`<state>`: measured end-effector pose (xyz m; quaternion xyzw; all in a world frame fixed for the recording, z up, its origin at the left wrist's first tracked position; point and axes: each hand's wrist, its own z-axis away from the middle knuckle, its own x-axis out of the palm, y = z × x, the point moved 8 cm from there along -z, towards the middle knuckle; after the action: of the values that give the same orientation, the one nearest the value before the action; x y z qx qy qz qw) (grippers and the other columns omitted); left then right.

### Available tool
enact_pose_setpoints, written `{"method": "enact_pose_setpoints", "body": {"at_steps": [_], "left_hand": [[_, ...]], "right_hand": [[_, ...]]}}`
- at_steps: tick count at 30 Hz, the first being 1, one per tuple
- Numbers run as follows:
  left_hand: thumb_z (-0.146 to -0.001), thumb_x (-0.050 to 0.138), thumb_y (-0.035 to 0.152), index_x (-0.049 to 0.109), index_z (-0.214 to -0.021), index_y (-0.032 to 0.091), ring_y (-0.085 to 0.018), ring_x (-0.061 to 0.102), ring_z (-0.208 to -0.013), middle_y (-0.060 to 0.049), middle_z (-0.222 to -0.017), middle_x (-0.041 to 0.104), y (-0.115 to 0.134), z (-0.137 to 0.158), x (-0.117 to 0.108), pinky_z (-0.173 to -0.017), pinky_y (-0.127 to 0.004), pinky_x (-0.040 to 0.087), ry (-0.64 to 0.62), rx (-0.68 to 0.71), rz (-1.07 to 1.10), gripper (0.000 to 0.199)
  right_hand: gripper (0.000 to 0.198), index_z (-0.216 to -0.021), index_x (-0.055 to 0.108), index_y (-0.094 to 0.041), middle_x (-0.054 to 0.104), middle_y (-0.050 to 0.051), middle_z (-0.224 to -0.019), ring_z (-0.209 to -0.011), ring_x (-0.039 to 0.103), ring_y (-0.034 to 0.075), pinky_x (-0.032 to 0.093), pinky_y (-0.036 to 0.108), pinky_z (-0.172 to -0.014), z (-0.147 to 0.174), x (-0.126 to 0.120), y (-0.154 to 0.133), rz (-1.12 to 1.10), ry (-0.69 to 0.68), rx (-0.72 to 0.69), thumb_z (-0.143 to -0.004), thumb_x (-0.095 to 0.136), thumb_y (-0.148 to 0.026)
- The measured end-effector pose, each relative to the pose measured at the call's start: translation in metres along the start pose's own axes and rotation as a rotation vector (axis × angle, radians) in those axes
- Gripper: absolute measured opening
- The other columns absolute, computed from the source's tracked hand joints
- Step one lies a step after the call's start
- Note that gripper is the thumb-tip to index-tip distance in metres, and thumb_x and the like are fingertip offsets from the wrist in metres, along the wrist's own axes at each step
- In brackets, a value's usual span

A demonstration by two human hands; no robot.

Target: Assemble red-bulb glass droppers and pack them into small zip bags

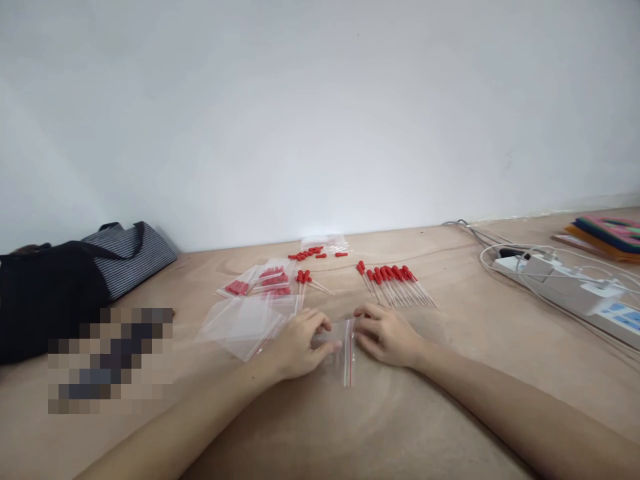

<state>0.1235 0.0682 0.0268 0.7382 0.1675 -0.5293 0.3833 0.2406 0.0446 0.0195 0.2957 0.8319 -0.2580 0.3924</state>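
A small clear zip bag [349,357] with a red line along its seal lies on the table between my hands. My left hand [303,343] rests over the bag's left side, with a gap between thumb and bent fingers. At the sealing edge, the bent, slightly parted fingertips of my right hand [385,337] touch or nearly touch the plastic; I cannot tell which. Beyond my right hand, several droppers [395,283] with red bulbs and clear tubes lie in a row. A smaller group of droppers [304,277] lies behind my left hand.
Flat clear bags [240,320] overlap to the left, near bags of red bulbs [274,277]. Loose red bulbs [306,253] and clear tubes [340,245] lie by the wall. A black bag [50,293] stands left; a power strip [620,313] with cables and coloured sheets [605,237] are right.
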Motion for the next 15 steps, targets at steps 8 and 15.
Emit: {"method": "enact_pose_setpoints", "body": {"at_steps": [8,15], "left_hand": [[-0.082,0.038,0.050,0.029,-0.132,0.017,-0.025,0.019,-0.128,-0.011,-0.140,0.023,-0.004,0.023,0.023,-0.103,-0.044,0.019,-0.229,0.039,-0.118,0.061],[-0.079,0.040,0.053,0.034,-0.130,0.019,-0.026,0.023,-0.126,-0.011,-0.138,0.028,-0.011,0.026,0.022,-0.101,-0.044,0.024,-0.122,-0.061,-0.119,0.062]], "right_hand": [[0.006,-0.072,0.054,-0.017,0.059,0.001,-0.072,-0.068,0.053,0.011,0.039,0.021,-0.063,-0.051,0.021,0.061,-0.199,-0.022,0.574,-0.071,0.050,-0.014],[0.030,-0.092,0.056,-0.013,0.062,0.009,-0.088,-0.073,0.058,0.016,0.042,0.022,-0.058,-0.107,0.062,0.082,-0.219,-0.154,0.828,-0.066,0.059,-0.028]]}}
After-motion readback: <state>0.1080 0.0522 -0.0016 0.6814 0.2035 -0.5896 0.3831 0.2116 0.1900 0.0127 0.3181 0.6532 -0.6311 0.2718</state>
